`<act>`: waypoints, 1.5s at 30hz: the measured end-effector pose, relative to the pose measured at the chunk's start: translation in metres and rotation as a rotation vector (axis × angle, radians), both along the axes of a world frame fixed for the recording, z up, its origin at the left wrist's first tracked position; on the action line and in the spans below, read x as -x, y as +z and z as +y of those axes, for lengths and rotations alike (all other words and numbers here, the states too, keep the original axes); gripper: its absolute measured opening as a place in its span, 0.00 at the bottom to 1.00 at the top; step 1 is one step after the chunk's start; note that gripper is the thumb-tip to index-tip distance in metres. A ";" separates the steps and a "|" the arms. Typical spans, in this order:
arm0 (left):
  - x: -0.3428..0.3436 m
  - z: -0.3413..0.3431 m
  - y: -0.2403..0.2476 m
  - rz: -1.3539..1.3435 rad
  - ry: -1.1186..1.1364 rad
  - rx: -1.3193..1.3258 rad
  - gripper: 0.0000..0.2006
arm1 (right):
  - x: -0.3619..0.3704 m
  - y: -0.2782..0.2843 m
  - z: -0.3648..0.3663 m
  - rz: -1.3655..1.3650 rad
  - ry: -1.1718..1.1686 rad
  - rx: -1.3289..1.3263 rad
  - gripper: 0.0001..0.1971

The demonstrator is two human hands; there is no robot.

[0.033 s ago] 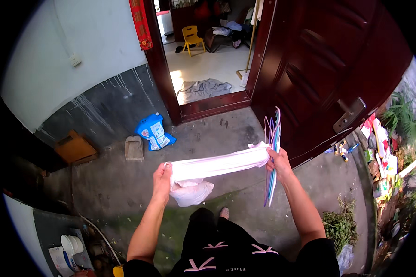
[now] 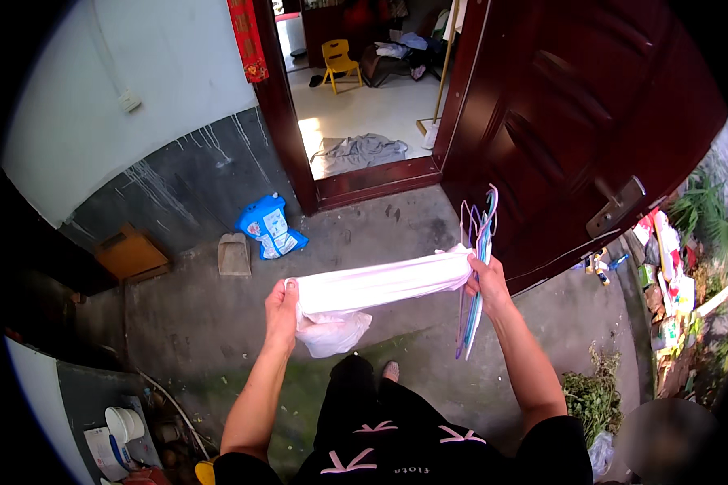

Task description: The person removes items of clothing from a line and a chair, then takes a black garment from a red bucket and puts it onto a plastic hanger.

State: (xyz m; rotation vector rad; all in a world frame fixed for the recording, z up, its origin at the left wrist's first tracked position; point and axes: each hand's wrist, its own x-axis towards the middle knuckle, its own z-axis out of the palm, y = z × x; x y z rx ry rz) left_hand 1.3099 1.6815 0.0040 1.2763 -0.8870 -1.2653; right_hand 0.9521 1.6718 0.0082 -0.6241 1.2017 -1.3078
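Cloth (image 2: 380, 281), pale pink, stretched between 2 hands, above the concrete floor (image 2: 194, 339) and in front of the doorway (image 2: 380, 184); it looks taut, so both ends are probably gripped to pull it straight; a loose fold (image 2: 336, 334) droops under the left end, seemingly the same piece.

Left hand (image 2: 281, 317) closed on the left end, thumb uppermost; nothing else visible in it. Right hand (image 2: 490, 284) closed on the right end plus a bundle of thin coloured hangers (image 2: 471, 327); can't tell which fingers carry which; hooks point toward the door (image 2: 574, 121); bunching them in 1 hand presumably leaves the left free for cloth alone.

Door swung open at right; grey cloth (image 2: 368, 151) lies crumpled just inside the threshold, maybe as a mat; blue bag (image 2: 268, 230) and dustpan (image 2: 234, 255) sit side by side near the wall, likely parked off the walking line; yellow chair (image 2: 340, 58) further inside.
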 end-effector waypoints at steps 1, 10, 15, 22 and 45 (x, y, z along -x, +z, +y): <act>0.004 -0.013 0.004 0.018 0.037 0.050 0.11 | 0.000 -0.003 -0.017 -0.040 -0.010 0.032 0.05; 0.000 -0.142 0.000 -0.120 0.211 0.118 0.13 | 0.006 0.012 -0.160 0.047 -0.029 0.087 0.06; 0.021 -0.214 -0.002 0.057 0.064 0.006 0.09 | 0.002 0.027 -0.237 0.239 0.105 -0.039 0.09; 0.044 -0.298 0.043 0.115 -0.148 -0.037 0.08 | 0.004 0.024 -0.322 0.278 0.100 -0.195 0.09; 0.164 -0.655 0.096 0.480 0.063 0.112 0.05 | -0.051 0.040 -0.626 0.307 0.476 0.412 0.17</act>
